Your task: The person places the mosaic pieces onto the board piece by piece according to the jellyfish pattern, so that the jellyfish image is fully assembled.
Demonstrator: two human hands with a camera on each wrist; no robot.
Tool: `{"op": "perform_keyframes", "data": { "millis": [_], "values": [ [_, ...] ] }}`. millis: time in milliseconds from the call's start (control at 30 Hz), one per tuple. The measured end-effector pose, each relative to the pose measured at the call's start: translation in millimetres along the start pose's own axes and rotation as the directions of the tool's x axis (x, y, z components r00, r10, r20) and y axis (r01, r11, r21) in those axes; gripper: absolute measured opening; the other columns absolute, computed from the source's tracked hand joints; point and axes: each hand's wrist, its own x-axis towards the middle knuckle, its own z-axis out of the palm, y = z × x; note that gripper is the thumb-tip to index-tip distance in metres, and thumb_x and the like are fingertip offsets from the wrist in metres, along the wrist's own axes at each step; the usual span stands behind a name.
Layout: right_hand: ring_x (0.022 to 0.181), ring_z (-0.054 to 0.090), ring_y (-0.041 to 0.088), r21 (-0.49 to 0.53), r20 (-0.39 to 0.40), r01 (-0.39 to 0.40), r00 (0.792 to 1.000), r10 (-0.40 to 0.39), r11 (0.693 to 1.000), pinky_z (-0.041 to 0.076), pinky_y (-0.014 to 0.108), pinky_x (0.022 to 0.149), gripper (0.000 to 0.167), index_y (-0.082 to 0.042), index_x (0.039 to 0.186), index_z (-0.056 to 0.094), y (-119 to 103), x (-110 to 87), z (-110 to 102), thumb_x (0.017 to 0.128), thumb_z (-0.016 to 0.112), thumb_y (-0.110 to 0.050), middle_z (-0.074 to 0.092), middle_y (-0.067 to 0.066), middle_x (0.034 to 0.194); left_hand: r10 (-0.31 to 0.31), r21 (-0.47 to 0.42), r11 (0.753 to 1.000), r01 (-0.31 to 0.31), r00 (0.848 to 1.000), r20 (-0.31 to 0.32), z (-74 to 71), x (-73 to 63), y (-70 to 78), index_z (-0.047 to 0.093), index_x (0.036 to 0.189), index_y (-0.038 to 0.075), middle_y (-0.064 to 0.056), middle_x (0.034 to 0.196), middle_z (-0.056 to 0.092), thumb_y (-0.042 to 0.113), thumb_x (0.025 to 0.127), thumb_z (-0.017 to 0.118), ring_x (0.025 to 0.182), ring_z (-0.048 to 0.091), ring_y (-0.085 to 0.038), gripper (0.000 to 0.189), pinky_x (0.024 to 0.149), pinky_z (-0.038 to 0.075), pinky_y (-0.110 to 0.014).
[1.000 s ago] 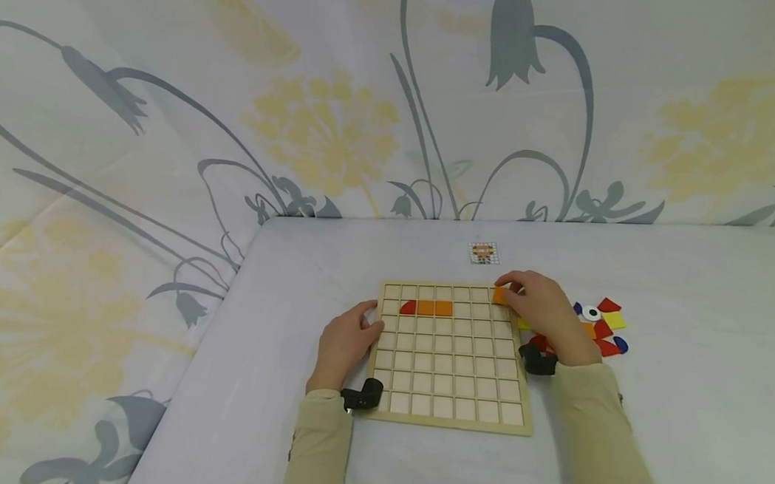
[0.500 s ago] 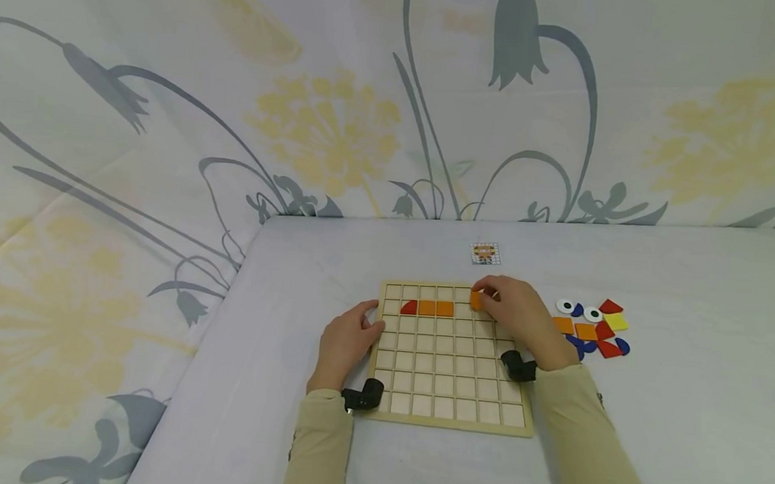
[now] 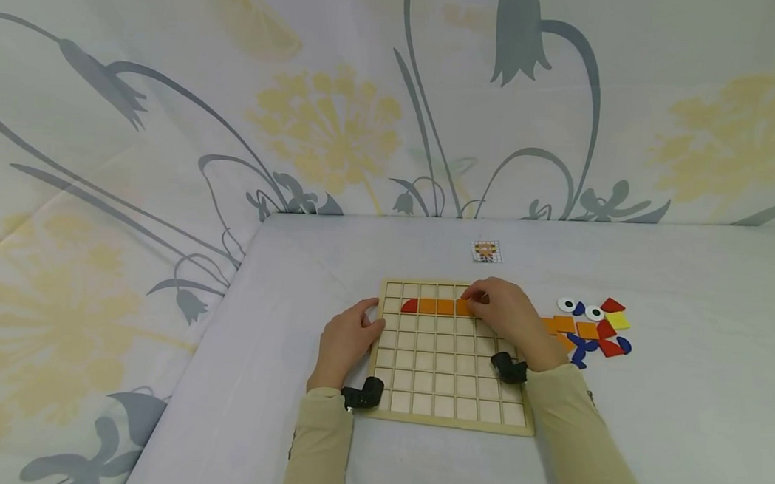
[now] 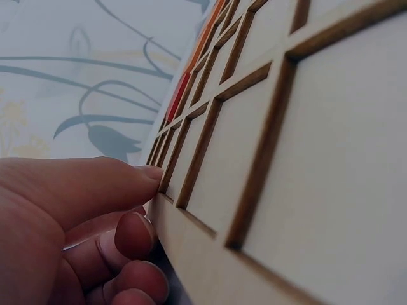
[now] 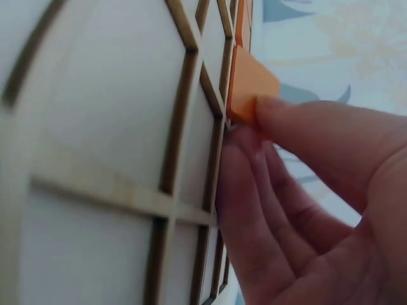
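A wooden grid board (image 3: pixel 443 364) lies on the table. In its second row a red quarter-round tile (image 3: pixel 410 305) and two orange square tiles (image 3: pixel 436 306) sit side by side. My right hand (image 3: pixel 506 312) pinches another orange square tile (image 5: pixel 250 86) by its edge, at the cell just right of them; the right wrist view has it tilted, one edge down at the cell. My left hand (image 3: pixel 344 343) grips the board's left edge, thumb (image 4: pixel 127 184) on the rim and the other fingers curled against the side.
Right of the board lie loose pieces: orange squares (image 3: pixel 586 330), a yellow square (image 3: pixel 617 320), red pieces (image 3: pixel 610 348), blue pieces (image 3: pixel 578 355) and two white eye discs (image 3: pixel 594 313). A small printed pattern card (image 3: pixel 486 251) lies behind the board. Flower-patterned cloth (image 3: pixel 341 135) hangs beyond the table.
My right hand has moved left over the board, carrying the orange tile from the upper right edge to the cell beside the orange pair. My left hand stays at the board's left edge.
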Motion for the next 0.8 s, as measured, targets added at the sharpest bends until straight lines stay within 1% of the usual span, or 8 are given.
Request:
{"op": "perform_keyframes", "data": {
  "millis": [233, 367, 467, 633, 800],
  "values": [
    [0.077, 0.052, 0.021, -0.006, -0.026, 0.008, 1.0, -0.008, 1.0, 0.044, 0.038, 0.071, 0.013, -0.007, 0.095, 0.066, -2, -1.5, 2, 0.084, 0.06, -0.01, 0.054, 0.006, 0.085, -0.003, -0.003, 1.0, 0.003, 1.0, 0.0, 0.1, -0.5, -0.4, 0.055, 0.122, 0.017, 0.007, 0.063, 0.05, 0.032, 0.084, 0.057, 0.052, 0.043, -0.011, 0.041, 0.05, 0.035, -0.026],
    [0.079, 0.053, 0.022, 0.013, -0.033, 0.001, 0.999, 0.0, 1.0, 0.044, 0.038, 0.072, 0.015, -0.007, 0.098, 0.065, -2, -2.6, 0, 0.084, 0.06, -0.01, 0.055, 0.006, 0.087, -0.001, -0.01, 1.0, 0.001, 1.0, 0.0, 0.3, -0.9, -0.8, 0.056, 0.122, 0.016, 0.008, 0.064, 0.05, 0.032, 0.084, 0.058, 0.053, 0.043, -0.01, 0.041, 0.051, 0.035, -0.026],
    [0.081, 0.054, 0.022, 0.027, -0.023, 0.004, 1.0, -0.003, 1.0, 0.044, 0.038, 0.073, 0.018, -0.007, 0.101, 0.064, 0, -3.4, -2, 0.085, 0.059, -0.013, 0.057, 0.006, 0.089, -0.001, -0.014, 1.0, 0.001, 1.0, 0.007, 0.1, -1.4, -1.4, 0.055, 0.123, 0.016, 0.007, 0.064, 0.05, 0.031, 0.084, 0.057, 0.053, 0.044, -0.01, 0.041, 0.051, 0.035, -0.025],
    [0.083, 0.055, 0.022, 0.039, -0.017, 0.003, 1.0, -0.003, 0.999, 0.044, 0.038, 0.074, 0.021, -0.008, 0.105, 0.063, 6, -5.9, -11, 0.087, 0.056, -0.017, 0.06, 0.006, 0.093, -0.005, -0.012, 1.0, 0.005, 1.0, 0.005, 0.1, -1.4, -2.3, 0.055, 0.122, 0.016, 0.007, 0.063, 0.05, 0.03, 0.084, 0.058, 0.052, 0.044, -0.01, 0.041, 0.05, 0.035, -0.025],
    [0.086, 0.054, 0.024, 0.046, -0.03, -0.053, 0.998, 0.054, 0.998, 0.044, 0.04, 0.076, 0.023, -0.01, 0.108, 0.063, 15, -10.8, -27, 0.089, 0.054, -0.019, 0.06, 0.009, 0.098, -0.005, -0.012, 1.0, 0.006, 1.0, 0.005, 1.4, 0.1, -1.5, 0.055, 0.123, 0.016, 0.007, 0.063, 0.05, 0.031, 0.084, 0.057, 0.053, 0.043, -0.01, 0.042, 0.05, 0.034, -0.025]
  ]
}}
